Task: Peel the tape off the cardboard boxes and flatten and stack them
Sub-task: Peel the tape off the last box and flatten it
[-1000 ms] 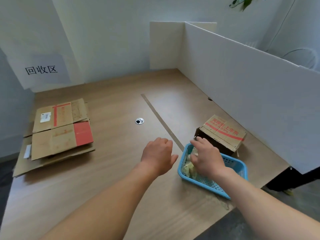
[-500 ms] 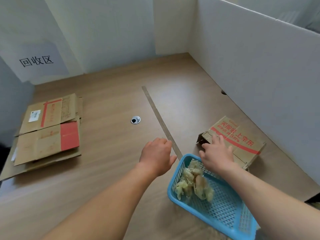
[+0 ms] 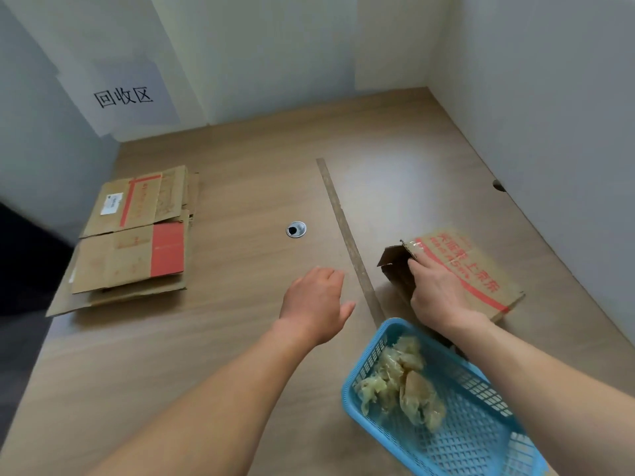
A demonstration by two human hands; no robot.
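Two hands are out over the wooden table [image 3: 223, 355] and only one is on anything. My right hand [image 3: 443, 293] rests on the cardboard box [image 3: 481, 266] with red print. Its fingers [image 3: 417, 267] lie nearly straight along the top panel, right at the box's open left end. The thumb is hidden, so I cannot tell whether it hooks under the edge. My left hand [image 3: 316, 304] hangs above the bare wood near the middle of the table, fingers loosely curled, thumb out, holding nothing.

The box sits towards the right edge of the table, close to the white partition [image 3: 549, 132]. Its dark inside shows at the end my fingers touch. Just in front of it, at the near right corner, a blue mesh basket [image 3: 364, 359] holds crumpled wads of peeled tape [image 3: 402, 383].

Well apart from all this, by the left edge, lies a stack of flattened boxes [image 3: 137, 242] — the top ones carry red patches and a white label. Between the two sides, a thin brown strip [image 3: 343, 228] runs across the wood, with a round metal grommet [image 3: 296, 229] just to its left. On the back wall hangs a sheet printed 回收区 [image 3: 123, 96].
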